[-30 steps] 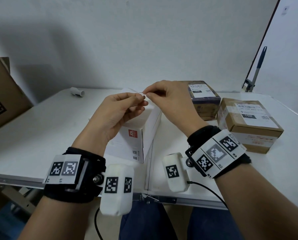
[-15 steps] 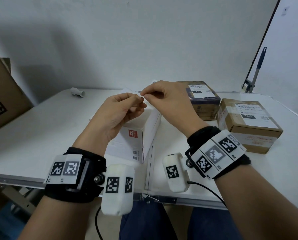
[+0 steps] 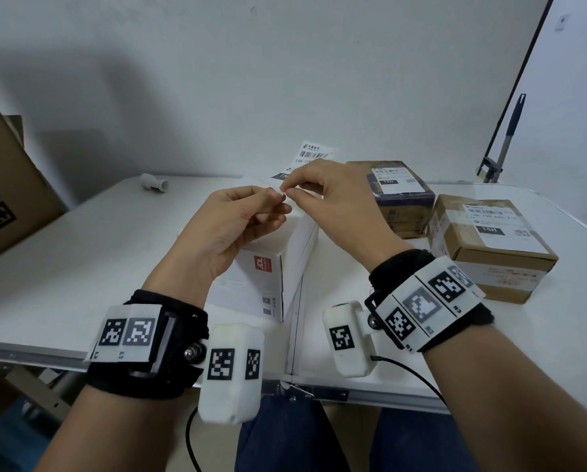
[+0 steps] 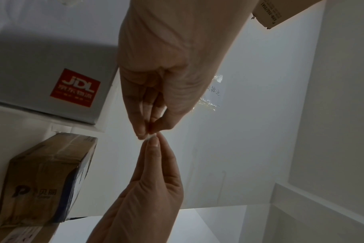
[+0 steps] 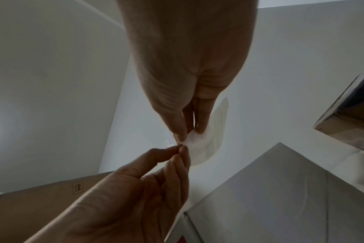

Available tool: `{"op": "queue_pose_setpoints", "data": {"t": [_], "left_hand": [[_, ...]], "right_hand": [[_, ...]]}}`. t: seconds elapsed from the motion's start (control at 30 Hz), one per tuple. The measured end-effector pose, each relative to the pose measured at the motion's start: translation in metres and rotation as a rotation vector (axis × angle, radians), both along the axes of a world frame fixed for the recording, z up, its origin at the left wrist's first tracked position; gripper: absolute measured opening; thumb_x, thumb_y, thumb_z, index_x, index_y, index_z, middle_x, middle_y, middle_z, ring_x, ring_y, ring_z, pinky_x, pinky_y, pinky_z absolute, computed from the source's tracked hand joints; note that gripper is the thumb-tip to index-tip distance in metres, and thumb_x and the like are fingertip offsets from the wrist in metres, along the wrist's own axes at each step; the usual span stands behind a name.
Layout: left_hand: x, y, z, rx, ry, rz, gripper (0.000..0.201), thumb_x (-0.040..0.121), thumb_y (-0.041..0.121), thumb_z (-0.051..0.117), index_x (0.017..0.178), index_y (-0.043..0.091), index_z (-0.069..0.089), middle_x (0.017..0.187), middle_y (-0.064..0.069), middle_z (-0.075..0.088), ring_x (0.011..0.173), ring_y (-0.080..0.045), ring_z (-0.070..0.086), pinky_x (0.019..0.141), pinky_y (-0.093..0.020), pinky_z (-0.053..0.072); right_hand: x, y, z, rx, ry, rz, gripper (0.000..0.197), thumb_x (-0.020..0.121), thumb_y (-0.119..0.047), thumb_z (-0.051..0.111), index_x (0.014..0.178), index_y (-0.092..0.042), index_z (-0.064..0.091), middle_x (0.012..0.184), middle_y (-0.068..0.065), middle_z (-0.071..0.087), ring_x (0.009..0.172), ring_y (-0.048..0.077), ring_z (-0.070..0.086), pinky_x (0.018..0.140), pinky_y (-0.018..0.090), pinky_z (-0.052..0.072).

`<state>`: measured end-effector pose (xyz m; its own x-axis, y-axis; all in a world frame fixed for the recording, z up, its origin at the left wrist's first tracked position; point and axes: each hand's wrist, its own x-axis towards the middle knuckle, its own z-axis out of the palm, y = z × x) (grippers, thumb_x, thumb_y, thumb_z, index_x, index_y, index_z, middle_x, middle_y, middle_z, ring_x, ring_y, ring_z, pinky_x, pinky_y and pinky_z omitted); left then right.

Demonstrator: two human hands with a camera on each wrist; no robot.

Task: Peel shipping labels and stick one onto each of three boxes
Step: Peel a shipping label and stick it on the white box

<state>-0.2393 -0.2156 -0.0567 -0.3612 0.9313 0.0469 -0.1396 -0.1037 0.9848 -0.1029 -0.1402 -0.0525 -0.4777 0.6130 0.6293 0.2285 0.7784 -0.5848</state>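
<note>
Above a white box with a red logo (image 3: 271, 267), both hands meet at one corner of a white shipping label (image 3: 310, 158). My left hand (image 3: 280, 199) pinches that corner between thumb and fingers, and my right hand (image 3: 290, 190) pinches it from the other side. The label's printed sheet stands up behind the right hand; in the right wrist view the label (image 5: 210, 141) curves away from the right hand's fingertips (image 5: 200, 129). Two brown boxes (image 3: 397, 199) (image 3: 489, 247) at the right each carry a label on top. Whether label and backing have parted is hidden.
The white table (image 3: 81, 250) has its front edge close to my body. A large cardboard carton (image 3: 2, 199) stands at the left. A small white tube (image 3: 154, 183) lies at the back, and a blue-handled pole (image 3: 510, 131) leans at the right.
The label's printed end, hidden before, has swung up and stands above my right hand. Both hands still pinch its corner and have barely shifted.
</note>
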Motion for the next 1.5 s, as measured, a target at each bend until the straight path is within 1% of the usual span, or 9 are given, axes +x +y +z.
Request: {"op": "queue_pose_setpoints", "data": {"t": [0.17,0.3,0.47,0.6,0.83,1.03,1.23,1.33,1.5], "left_hand": [[0.002,0.002,0.000,0.003,0.023,0.017,0.011,0.087,0.010,0.066,0.085,0.000,0.068,0.081,-0.018,0.061,0.061,-0.010,0.065,0.061,-0.015,0.053],[0.002,0.002,0.000,0.005,0.047,0.027,0.010,0.088,0.010,0.065,0.084,0.002,0.070,0.077,-0.013,0.068,0.062,-0.008,0.065,0.063,-0.014,0.053],[0.001,0.001,0.002,0.004,0.101,0.045,0.010,0.085,0.013,0.068,0.079,0.007,0.073,0.072,-0.008,0.072,0.065,-0.011,0.065,0.066,-0.015,0.053],[0.001,0.001,0.004,-0.016,0.217,0.062,0.007,0.084,0.010,0.068,0.080,0.007,0.072,0.074,-0.009,0.072,0.065,-0.011,0.067,0.065,-0.017,0.054],[0.003,0.000,0.003,-0.031,0.444,0.094,0.009,0.083,0.009,0.067,0.077,0.004,0.070,0.072,-0.010,0.070,0.064,-0.013,0.066,0.069,-0.023,0.057],[0.004,0.000,0.003,-0.015,0.446,0.089,0.012,0.084,0.009,0.066,0.072,0.010,0.069,0.068,-0.005,0.069,0.064,-0.012,0.065,0.070,-0.024,0.057],[-0.001,0.000,0.002,-0.031,0.376,0.030,0.009,0.086,0.009,0.066,0.077,0.007,0.067,0.064,-0.001,0.066,0.067,-0.012,0.063,0.068,-0.021,0.055],[-0.006,0.000,0.003,-0.060,0.356,-0.002,0.007,0.087,0.010,0.065,0.085,0.004,0.067,0.071,-0.005,0.066,0.066,-0.011,0.062,0.069,-0.022,0.055],[-0.008,0.002,0.004,-0.063,0.344,0.026,0.016,0.087,0.006,0.061,0.072,0.011,0.061,0.072,-0.004,0.063,0.062,-0.010,0.061,0.067,-0.022,0.057]], "right_hand": [[0.002,-0.001,0.001,0.000,0.001,0.010,0.012,0.087,-0.011,0.064,0.090,-0.011,0.075,0.088,-0.009,0.065,0.091,0.013,0.065,0.088,0.030,0.052],[0.001,0.000,0.002,-0.053,-0.002,-0.002,0.011,0.086,-0.014,0.065,0.090,-0.014,0.075,0.091,0.000,0.073,0.089,0.011,0.067,0.086,0.026,0.053],[0.005,-0.001,0.007,-0.038,-0.113,-0.032,0.014,0.087,-0.025,0.065,0.089,-0.017,0.076,0.091,-0.005,0.074,0.089,0.004,0.064,0.079,0.010,0.044],[0.005,-0.002,0.013,-0.052,-0.197,-0.051,0.013,0.085,-0.026,0.066,0.087,-0.018,0.076,0.085,-0.005,0.074,0.083,0.008,0.068,0.079,0.025,0.054],[0.004,-0.006,0.016,-0.019,-0.327,-0.074,0.015,0.084,-0.020,0.062,0.086,-0.016,0.076,0.079,-0.002,0.072,0.080,0.013,0.066,0.072,0.027,0.053],[0.002,0.001,0.004,-0.214,-0.128,-0.033,0.012,0.080,-0.014,0.062,0.076,-0.011,0.073,0.071,0.000,0.072,0.074,0.016,0.070,0.077,0.035,0.059],[0.005,0.003,-0.002,-0.519,0.058,0.077,0.012,0.082,-0.008,0.063,0.071,-0.011,0.068,0.069,0.001,0.068,0.068,0.010,0.068,0.059,0.018,0.052],[0.005,0.007,-0.003,-0.707,0.154,0.120,0.020,0.086,-0.005,0.060,0.066,-0.010,0.063,0.065,-0.001,0.063,0.062,0.007,0.061,0.057,0.016,0.050],[0.004,0.010,-0.004,-1.009,0.452,0.242,0.020,0.086,0.007,0.055,0.069,-0.002,0.056,0.075,0.008,0.063,0.057,0.010,0.066,0.077,0.024,0.059]]}}
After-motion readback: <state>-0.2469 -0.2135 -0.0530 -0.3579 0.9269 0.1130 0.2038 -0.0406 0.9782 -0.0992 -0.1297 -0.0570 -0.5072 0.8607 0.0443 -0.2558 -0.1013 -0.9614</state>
